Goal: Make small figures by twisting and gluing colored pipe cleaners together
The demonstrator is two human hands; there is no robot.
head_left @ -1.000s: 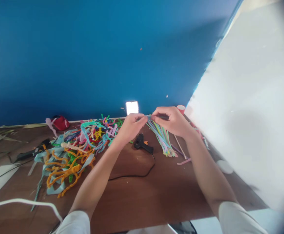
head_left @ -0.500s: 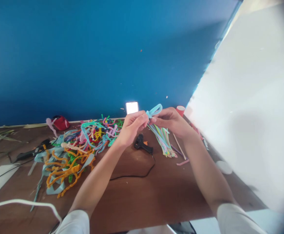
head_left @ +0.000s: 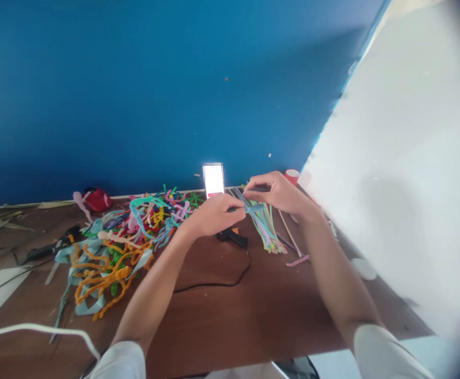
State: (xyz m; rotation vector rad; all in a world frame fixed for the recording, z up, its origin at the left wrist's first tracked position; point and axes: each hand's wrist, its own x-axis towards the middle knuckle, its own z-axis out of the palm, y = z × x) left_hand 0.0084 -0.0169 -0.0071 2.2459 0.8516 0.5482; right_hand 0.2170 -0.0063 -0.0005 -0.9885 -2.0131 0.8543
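My left hand (head_left: 221,215) is closed in a pinch on a light blue pipe cleaner (head_left: 255,208), whose bent loop sticks out to the right past the fingertips. Just above and to the right, my right hand (head_left: 279,193) has its thumb and fingers brought together close to the left fingertips. What it pinches, if anything, is too small to make out. Below the hands lies a bundle of pastel pipe cleaners (head_left: 270,237). A black glue gun (head_left: 233,238) rests on the table, partly covered by my left hand.
A tangled heap of coloured pipe cleaners (head_left: 123,237) covers the left of the brown table (head_left: 230,326). A lit phone (head_left: 214,179) leans at the blue wall. A red cup (head_left: 292,177) stands back right, and a white disc (head_left: 363,269) lies by the white panel. A black cord (head_left: 214,286) crosses the middle.
My left hand has lowered and turned over, and the blue loop has swung from pointing up to lying nearly flat. My right hand has shifted slightly, its fingertips now above the loop.
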